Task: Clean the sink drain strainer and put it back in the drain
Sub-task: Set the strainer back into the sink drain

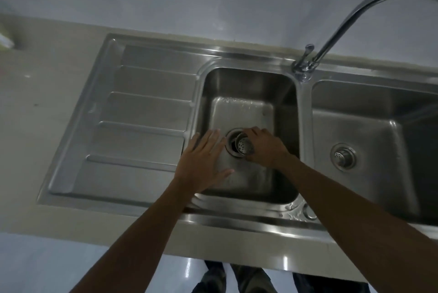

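Note:
A perforated steel drain strainer (245,146) is tilted on its side just above the open drain (231,143) of the left sink basin (241,110). My right hand (264,148) grips it from the right, fingers curled round its top, so its holed bottom faces the camera. My left hand (202,162) hovers with straight, spread fingers over the basin's left side, its fingertips close to the drain rim. I cannot tell whether it touches the steel.
A ribbed drainboard (132,122) lies to the left. The right basin (369,141) has its own strainer (342,157) seated in its drain. A curved faucet (336,32) rises behind the divider. Beige counter (35,107) surrounds the sink.

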The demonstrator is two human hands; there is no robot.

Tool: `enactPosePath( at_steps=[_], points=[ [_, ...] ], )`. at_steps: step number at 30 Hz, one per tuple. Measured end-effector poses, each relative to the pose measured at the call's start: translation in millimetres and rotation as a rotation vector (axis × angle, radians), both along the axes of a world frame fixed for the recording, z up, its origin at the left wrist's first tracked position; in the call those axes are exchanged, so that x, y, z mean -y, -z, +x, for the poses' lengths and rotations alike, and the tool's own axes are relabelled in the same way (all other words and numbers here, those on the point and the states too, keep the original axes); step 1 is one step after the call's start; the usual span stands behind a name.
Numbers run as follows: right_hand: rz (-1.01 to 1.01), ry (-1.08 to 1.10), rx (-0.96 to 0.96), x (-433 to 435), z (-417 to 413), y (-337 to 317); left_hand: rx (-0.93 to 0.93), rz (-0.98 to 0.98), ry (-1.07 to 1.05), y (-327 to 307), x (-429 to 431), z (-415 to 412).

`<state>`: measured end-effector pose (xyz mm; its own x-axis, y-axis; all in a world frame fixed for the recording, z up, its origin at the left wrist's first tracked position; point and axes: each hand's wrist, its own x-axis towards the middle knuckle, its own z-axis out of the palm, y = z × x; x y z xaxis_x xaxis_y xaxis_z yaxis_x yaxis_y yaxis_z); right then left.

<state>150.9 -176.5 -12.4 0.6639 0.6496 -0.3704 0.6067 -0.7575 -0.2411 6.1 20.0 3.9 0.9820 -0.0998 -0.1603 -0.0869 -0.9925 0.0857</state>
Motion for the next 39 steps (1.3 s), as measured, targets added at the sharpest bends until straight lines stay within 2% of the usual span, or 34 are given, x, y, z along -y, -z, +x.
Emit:
enactPosePath(
  at_steps=[6,20,25,32,36,39],
  points=[
    [-0.03,0.155,-0.058,-23,17,54,0.098,-0.005,0.034,19,-1,8],
    [-0.018,0.161,-0.003,-36,14,84,0.052,0.015,0.057,21,1,14],
    [-0.033,0.168,0.039,-32,11,83,0.061,0.016,0.055,21,2,14],
    [-0.03,0.179,-0.006,-26,1,73,0.006,0.023,0.053,18,1,15],
    [-0.042,0.229,0.013,-15,-7,46,-0.082,0.027,0.034,11,4,15],
    [-0.018,0.227,0.081,-1,-17,14,-0.079,0.045,0.02,5,5,14]
  ],
)
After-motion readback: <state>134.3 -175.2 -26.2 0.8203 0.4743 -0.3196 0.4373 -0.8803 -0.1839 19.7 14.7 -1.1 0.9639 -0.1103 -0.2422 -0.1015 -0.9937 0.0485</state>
